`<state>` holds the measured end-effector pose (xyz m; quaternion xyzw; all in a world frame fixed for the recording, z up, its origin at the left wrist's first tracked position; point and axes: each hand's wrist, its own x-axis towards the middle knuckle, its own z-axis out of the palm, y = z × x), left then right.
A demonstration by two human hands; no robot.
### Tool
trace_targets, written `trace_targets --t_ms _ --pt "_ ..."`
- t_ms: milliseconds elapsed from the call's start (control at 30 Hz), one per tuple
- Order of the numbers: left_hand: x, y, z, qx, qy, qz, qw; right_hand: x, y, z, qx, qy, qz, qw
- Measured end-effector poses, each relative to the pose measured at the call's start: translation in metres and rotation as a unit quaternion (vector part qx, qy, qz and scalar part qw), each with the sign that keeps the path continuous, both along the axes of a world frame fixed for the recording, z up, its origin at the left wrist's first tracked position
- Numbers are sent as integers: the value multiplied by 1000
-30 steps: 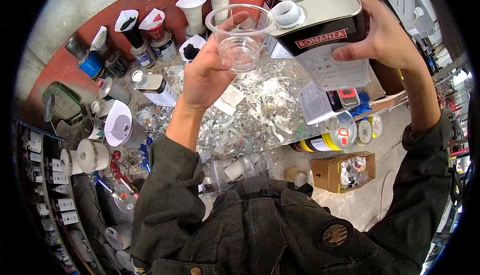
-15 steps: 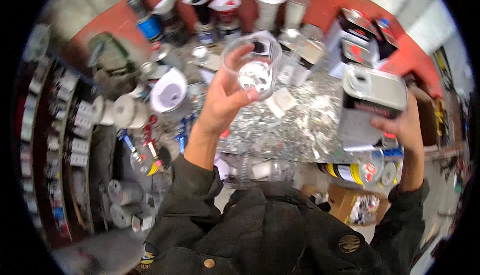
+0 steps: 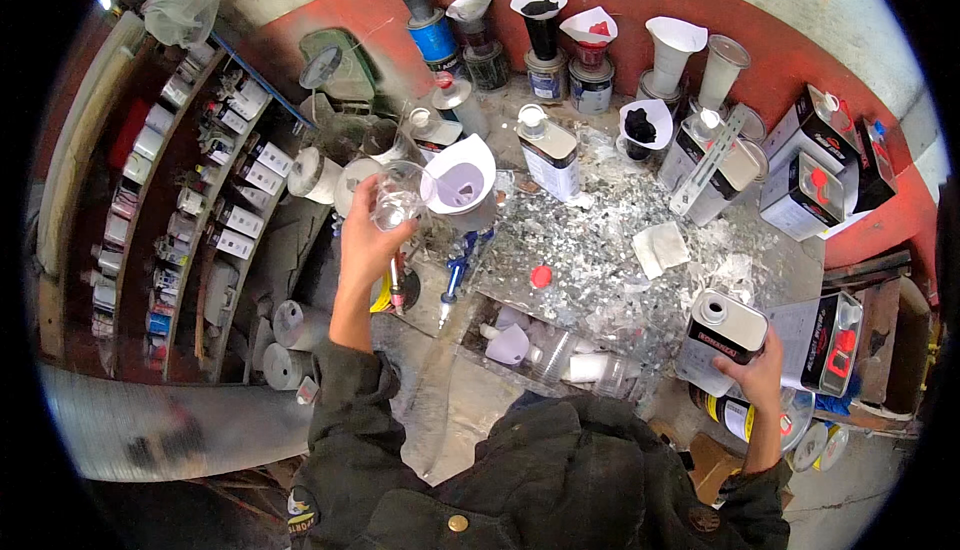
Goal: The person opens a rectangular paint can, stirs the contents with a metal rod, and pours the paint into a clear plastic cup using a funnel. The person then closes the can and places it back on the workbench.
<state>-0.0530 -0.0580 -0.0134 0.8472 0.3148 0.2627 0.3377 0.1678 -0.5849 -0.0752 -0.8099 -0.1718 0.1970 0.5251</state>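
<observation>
My left hand (image 3: 372, 240) is wrapped round a clear plastic cup (image 3: 398, 208), tilted, with a little clear liquid or shine at its bottom. In the picture the cup's rim overlaps a white paper strainer (image 3: 470, 175) that sits in a cup; whether they touch I cannot tell. At the front right of the bench, my right hand (image 3: 755, 375) grips a rectangular metal can (image 3: 722, 335) by its lower right side. The can's round spout is uncapped. A red cap (image 3: 541, 277) lies on the paint-spattered bench (image 3: 600, 250) between my hands.
Paper strainers on paint tins line the back, one holding black material (image 3: 645, 128). A white-capped can (image 3: 548, 155) stands mid-bench; more cans (image 3: 805, 195) stand at right. Spray guns (image 3: 455, 275) hang at the left front edge. Shelves (image 3: 235, 165) of small boxes rise at far left.
My left hand has carried the cup leftward, from over the bench's middle to beside the paper strainer. My right hand has brought the can lower and nearer to me. The whole view has shifted.
</observation>
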Motion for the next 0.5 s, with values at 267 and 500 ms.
trace_targets --t_ms 267,500 --pt "29 2 13 176 119 -8 977 0 -9 -6 19 7 -36 999" --pt "45 1 20 253 143 -13 957 1 -15 -7 1 -6 -51 999"
